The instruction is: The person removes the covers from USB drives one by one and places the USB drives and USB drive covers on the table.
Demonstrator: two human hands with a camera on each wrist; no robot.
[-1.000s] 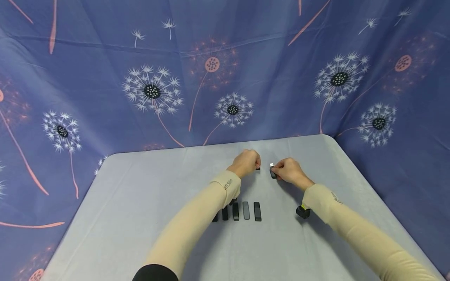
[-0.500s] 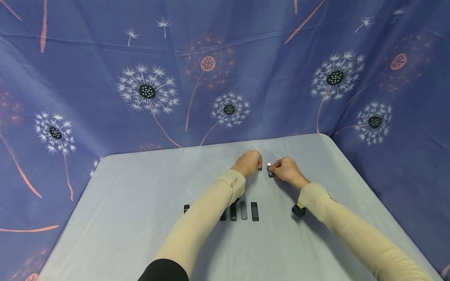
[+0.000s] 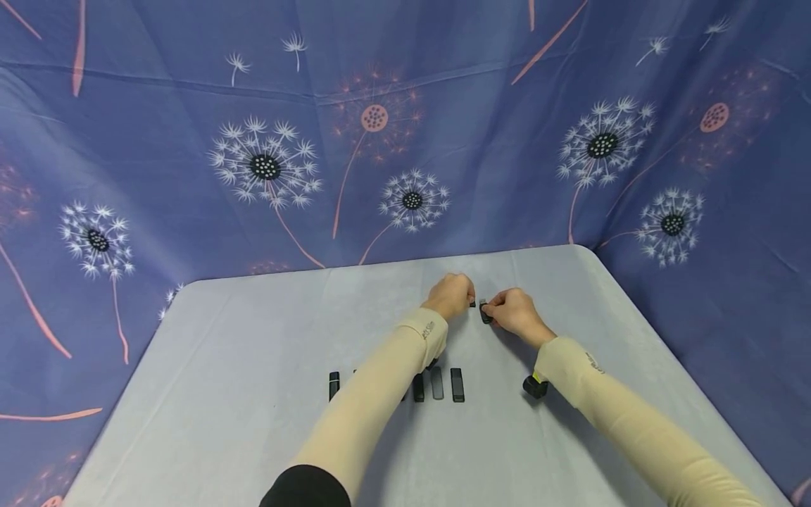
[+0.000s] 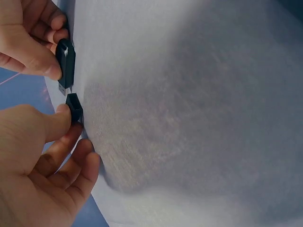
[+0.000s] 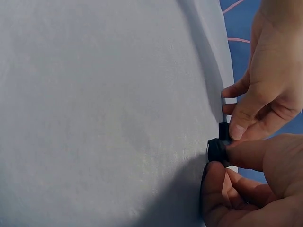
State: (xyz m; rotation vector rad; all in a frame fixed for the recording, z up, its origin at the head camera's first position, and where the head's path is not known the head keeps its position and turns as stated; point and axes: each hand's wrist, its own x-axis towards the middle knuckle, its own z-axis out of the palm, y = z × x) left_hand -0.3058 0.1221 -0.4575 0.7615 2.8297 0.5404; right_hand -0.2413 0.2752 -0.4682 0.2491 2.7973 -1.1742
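Observation:
Between the thumb and fingers of my left hand [image 3: 451, 296] is a small black USB stick cap [image 4: 74, 108]. My right hand [image 3: 516, 311] pinches a black USB stick [image 4: 66, 64] whose metal plug points at the cap. A narrow gap separates plug and cap in the left wrist view. Over in the right wrist view, the stick's dark end [image 5: 217, 151] lies in front of the cap [image 5: 223, 131], so the gap is hidden there. Both hands are held close together over the far part of the table.
A row of USB sticks lies nearer on the cloth-covered table [image 3: 253, 338]: a black one [image 3: 457, 385], a grey one [image 3: 437, 384], another black one [image 3: 419, 389] and one farther left [image 3: 334, 386]. My left sleeve [image 3: 374, 387] hides part of the row. A patterned curtain [image 3: 317, 232] hangs behind.
My right hand has brought the USB stick left, closer to the cap in my left hand. My left arm has shifted slightly right, uncovering a stick at the row's left end.

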